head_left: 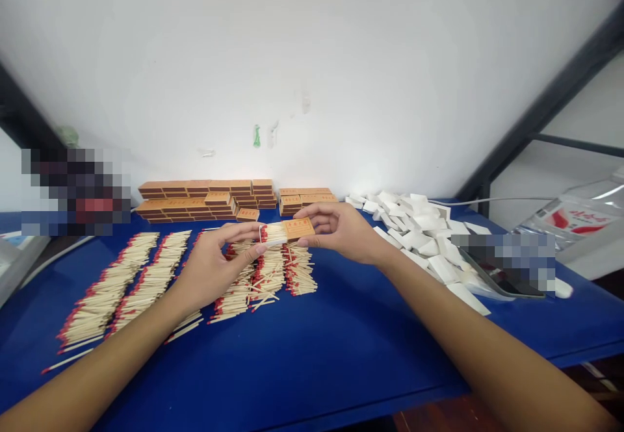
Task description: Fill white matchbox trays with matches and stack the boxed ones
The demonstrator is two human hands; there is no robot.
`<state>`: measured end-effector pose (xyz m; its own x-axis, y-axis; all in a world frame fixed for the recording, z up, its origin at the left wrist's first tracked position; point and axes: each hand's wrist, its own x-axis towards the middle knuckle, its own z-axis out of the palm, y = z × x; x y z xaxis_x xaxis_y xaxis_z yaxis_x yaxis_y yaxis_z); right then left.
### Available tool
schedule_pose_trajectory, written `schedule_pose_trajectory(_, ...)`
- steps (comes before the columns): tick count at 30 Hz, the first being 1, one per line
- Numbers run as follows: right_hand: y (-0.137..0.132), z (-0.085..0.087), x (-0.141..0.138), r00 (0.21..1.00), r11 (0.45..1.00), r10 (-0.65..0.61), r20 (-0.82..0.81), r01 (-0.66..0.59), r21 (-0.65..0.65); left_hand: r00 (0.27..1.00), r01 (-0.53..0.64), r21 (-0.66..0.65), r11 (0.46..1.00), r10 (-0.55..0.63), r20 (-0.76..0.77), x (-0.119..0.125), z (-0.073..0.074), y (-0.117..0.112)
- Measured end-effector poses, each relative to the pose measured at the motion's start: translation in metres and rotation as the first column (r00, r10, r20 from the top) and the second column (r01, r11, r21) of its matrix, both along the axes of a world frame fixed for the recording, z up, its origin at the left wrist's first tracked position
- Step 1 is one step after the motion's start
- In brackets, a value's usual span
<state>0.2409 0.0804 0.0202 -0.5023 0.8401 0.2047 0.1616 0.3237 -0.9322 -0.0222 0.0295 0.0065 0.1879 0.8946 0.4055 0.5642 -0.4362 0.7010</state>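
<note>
Between my two hands is a matchbox, partly open. My left hand (221, 256) pinches the white inner tray (273, 242), which is filled with red-tipped matches (273, 231). My right hand (336, 229) grips the orange matchbox sleeve (298, 228) by its right end. The tray's right part sits inside the sleeve, and its left part sticks out. Beneath and left of the hands, loose matches (110, 289) lie in several long rows, their red heads mostly to the left. My left forearm hides parts of these rows.
Stacked matchboxes (195, 208) line the wall at the back, with a smaller stack (307, 197) to their right. White empty trays (424, 224) form a heap on the right of the blue table (341, 347). A dark phone-like object (507, 273) lies beside it, near a clear plastic bag (580, 217).
</note>
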Motion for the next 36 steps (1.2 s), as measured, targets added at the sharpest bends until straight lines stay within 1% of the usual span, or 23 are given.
schedule_pose_trajectory(4, -0.002, -0.002, -0.003, 0.999, 1.000, 0.016, -0.035, -0.016, -0.006, 1.000, 0.016, -0.003, 1.000, -0.016, 0.016, -0.001, 0.000, 0.001)
schedule_pose_trajectory(8, -0.005, -0.002, -0.003, 1.000, 1.000, -0.007, 0.002, 0.007, 0.029, 1.000, 0.002, 0.011, 1.000, -0.002, 0.009, 0.000, 0.000, 0.000)
schedule_pose_trajectory(11, -0.007, -0.001, -0.004, 0.996, 0.988, -0.065, 0.068, 0.055, 0.142, 1.000, -0.004, 0.026, 1.000, 0.004, -0.008, 0.000, 0.000, 0.000)
schedule_pose_trajectory(14, -0.008, 0.000, -0.005, 0.974, 0.946, -0.160, 0.159, 0.106, 0.306, 1.000, -0.007, 0.033, 0.999, 0.008, -0.024, -0.002, -0.001, 0.001)
schedule_pose_trajectory(17, -0.009, 0.001, -0.006, 0.949, 0.910, -0.218, 0.228, 0.114, 0.398, 0.999, -0.007, 0.035, 0.999, 0.008, -0.031, -0.002, -0.001, 0.002)
schedule_pose_trajectory(19, -0.010, 0.002, -0.006, 0.940, 0.901, -0.234, 0.246, 0.115, 0.419, 1.000, -0.001, 0.034, 0.999, 0.002, -0.028, -0.003, -0.002, 0.001)
schedule_pose_trajectory(23, -0.013, 0.005, -0.007, 0.942, 0.887, -0.247, 0.229, 0.125, 0.444, 1.000, -0.004, 0.049, 0.999, 0.005, -0.019, -0.002, 0.000, 0.000)
schedule_pose_trajectory(25, -0.014, 0.006, -0.006, 0.944, 0.902, -0.222, 0.243, 0.105, 0.418, 1.000, -0.004, 0.072, 0.997, 0.005, -0.020, -0.002, 0.000, -0.001)
schedule_pose_trajectory(28, -0.011, 0.004, -0.003, 0.949, 0.937, -0.150, 0.278, 0.046, 0.348, 0.999, 0.006, 0.109, 0.994, 0.000, -0.050, -0.002, 0.001, -0.002)
schedule_pose_trajectory(30, -0.009, 0.003, -0.002, 0.955, 0.943, -0.124, 0.270, 0.029, 0.333, 0.997, 0.010, 0.120, 0.993, -0.002, -0.072, -0.003, 0.000, -0.002)
schedule_pose_trajectory(32, -0.009, 0.002, -0.002, 0.957, 0.927, -0.132, 0.258, 0.027, 0.374, 0.997, 0.013, 0.125, 0.992, -0.003, -0.081, -0.004, -0.001, -0.002)
schedule_pose_trajectory(34, -0.011, 0.003, -0.003, 0.953, 0.897, -0.148, 0.264, 0.017, 0.442, 0.997, 0.008, 0.125, 0.992, 0.002, -0.076, -0.005, -0.002, -0.001)
schedule_pose_trajectory(36, -0.014, 0.004, -0.004, 0.948, 0.875, -0.146, 0.282, -0.009, 0.484, 0.998, 0.004, 0.104, 0.995, 0.002, -0.055, -0.005, -0.002, 0.000)
